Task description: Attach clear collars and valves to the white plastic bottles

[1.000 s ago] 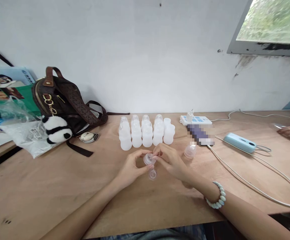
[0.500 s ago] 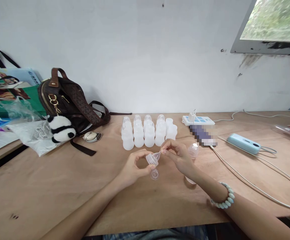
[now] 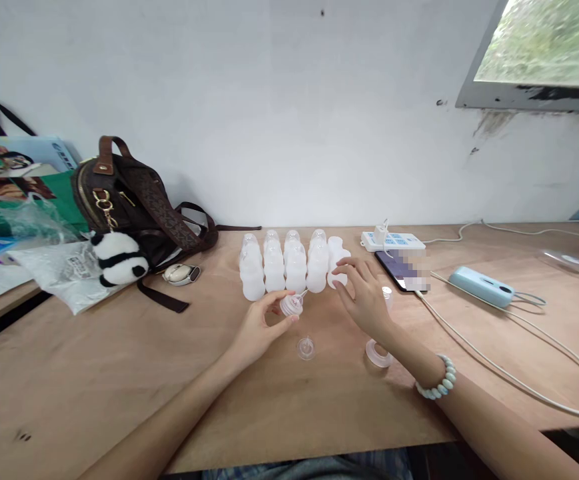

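My left hand [image 3: 264, 325] pinches a clear, ridged baby bottle collar [image 3: 292, 305] with a soft nipple set in it, leaning to the right. My right hand [image 3: 364, 297] has its fingers apart and holds nothing that I can see. Its fingertips are beside the rightmost baby bottle [image 3: 336, 252], a white one without a cap; whether they touch it I cannot tell. Several white baby bottles [image 3: 274, 273] with clear domed caps stand in rows to its left. On the table below lies a loose nipple [image 3: 306, 348]. A clear domed piece [image 3: 387, 295] is partly hidden behind my right wrist.
A clear ring-shaped piece [image 3: 379, 355] lies beside my right forearm. Farther right are a phone [image 3: 402, 272], a power strip [image 3: 396, 240], a blue power bank [image 3: 482, 287] and white cables. At left stand a brown backpack [image 3: 134, 187] with a panda toy [image 3: 119, 259] and a plastic bag [image 3: 64, 273].
My right hand has let go of the nipple's tip, opened, and moved up to the rightmost bottle. My left hand has tilted the collar more upright. Another person's hand at the right edge is gone.
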A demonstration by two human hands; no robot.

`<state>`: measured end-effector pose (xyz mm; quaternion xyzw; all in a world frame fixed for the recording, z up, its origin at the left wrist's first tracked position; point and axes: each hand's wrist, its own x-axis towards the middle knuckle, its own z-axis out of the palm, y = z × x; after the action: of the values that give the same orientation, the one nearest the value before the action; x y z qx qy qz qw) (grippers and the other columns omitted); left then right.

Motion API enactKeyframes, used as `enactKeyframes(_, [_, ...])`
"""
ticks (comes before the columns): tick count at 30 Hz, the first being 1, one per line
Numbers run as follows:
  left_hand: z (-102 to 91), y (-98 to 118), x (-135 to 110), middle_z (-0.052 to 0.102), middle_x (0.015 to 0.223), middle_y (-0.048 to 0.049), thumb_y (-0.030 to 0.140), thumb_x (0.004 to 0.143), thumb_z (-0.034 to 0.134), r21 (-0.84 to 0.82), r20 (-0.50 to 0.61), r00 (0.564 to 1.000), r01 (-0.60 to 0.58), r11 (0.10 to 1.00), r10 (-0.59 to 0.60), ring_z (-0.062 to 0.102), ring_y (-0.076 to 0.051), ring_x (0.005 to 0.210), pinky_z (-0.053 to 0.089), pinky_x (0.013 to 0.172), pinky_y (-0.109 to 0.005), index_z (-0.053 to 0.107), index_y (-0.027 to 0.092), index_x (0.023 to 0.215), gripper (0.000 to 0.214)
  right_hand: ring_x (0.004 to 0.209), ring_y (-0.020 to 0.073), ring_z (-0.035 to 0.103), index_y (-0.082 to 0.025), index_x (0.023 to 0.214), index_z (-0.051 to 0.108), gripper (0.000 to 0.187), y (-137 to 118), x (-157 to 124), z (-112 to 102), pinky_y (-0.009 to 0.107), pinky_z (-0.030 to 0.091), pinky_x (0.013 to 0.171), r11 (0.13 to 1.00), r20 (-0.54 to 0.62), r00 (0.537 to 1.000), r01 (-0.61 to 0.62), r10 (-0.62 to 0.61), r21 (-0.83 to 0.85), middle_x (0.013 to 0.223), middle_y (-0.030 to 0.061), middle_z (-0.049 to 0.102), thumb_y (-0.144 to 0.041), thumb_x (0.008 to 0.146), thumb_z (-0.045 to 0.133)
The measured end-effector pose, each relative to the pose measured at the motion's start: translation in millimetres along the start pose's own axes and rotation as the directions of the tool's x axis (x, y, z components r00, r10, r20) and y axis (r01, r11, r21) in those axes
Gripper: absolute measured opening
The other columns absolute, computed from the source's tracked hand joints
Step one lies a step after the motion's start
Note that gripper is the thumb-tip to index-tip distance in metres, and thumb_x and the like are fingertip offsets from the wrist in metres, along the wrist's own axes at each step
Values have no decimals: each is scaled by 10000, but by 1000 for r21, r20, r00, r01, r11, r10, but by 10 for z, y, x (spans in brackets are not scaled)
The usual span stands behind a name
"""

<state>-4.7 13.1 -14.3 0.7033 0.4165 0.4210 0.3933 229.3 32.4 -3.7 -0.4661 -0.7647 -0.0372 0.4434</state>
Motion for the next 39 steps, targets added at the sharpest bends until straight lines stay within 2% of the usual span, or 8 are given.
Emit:
enactKeyframes(6, [7,-61,17,636,1321,-130,319,803,702,-150,3,1000,7,989,-7,596,-288,1193,431,1068,-465,598,153,1255,492,1205,362,419,-205,890,587,127,133,80,-74,544,348,964,962,121,991,-27,62,-273,1262,132,577,-126,893,489])
enactKeyframes(17, [-77,65,10,435,1494,-113,502,771,740,-310,64,998,16,951,4,377,-314,1400,358,1116,-451,643,231,1179,499,549,141,481,-221,754,489,90,-14,98,-152,273,392,531,944,123,959,-276,257,179,625,-25,512,-200,841,487])
enactKeyframes(19, [-75,89,-12,357,1544,-91,528,741,763,-341,98,995,39,939,-6,308,-326,1437,320,1137,-462,672,257,1160,507,527,126,499,-222,746,476,110,-102,68,-104,256,400,501,838,174,938,-347,301,422,605,-42,505,-258,833,532])
enactKeyframes(22, [-50,117,-37,358,1539,-82,536,696,799,-390,171,985,73,918,-6,289,-344,1436,269,1154,-483,715,264,1117,508,526,120,544,-219,730,472,202,-227,17,-25,259,437,511,534,291,891,-444,348,720,589,-51,537,-308,788,643])
enactKeyframes(25, [-23,128,-47,474,1423,-91,465,646,856,-421,168,985,110,900,-42,353,-355,1382,282,1138,-483,743,253,1083,498,534,127,572,-218,727,472,237,-298,-28,30,278,474,544,435,356,885,-459,300,775,563,-49,561,-324,799,671])
enactKeyframes(29, [-36,143,-49,501,1356,-97,427,615,878,-452,146,982,171,876,-116,439,-365,1277,427,1010,-450,748,234,1072,513,643,153,610,-232,896,496,175,-327,-82,44,318,515,619,624,272,934,-357,232,695,731,-19,594,-307,841,644])
enactKeyframes(33, [-96,184,-42,522,1325,-106,445,650,851,-479,162,979,188,858,-124,490,-358,1196,510,857,-408,720,244,1120,528,1124,261,553,-243,1232,450,445,-385,-116,-16,464,490,936,896,106,994,-41,-7,442,1239,116,533,-270,836,651])
enactKeyframes(39, [-108,183,-8,536,1267,-81,389,650,859,-354,184,983,58,933,9,471,-313,1228,354,1068,-441,751,246,1070,456,1385,313,344,-211,1433,319,708,-488,-103,-130,528,346,1108,897,128,924,304,-359,319,1393,136,510,-351,842,683])
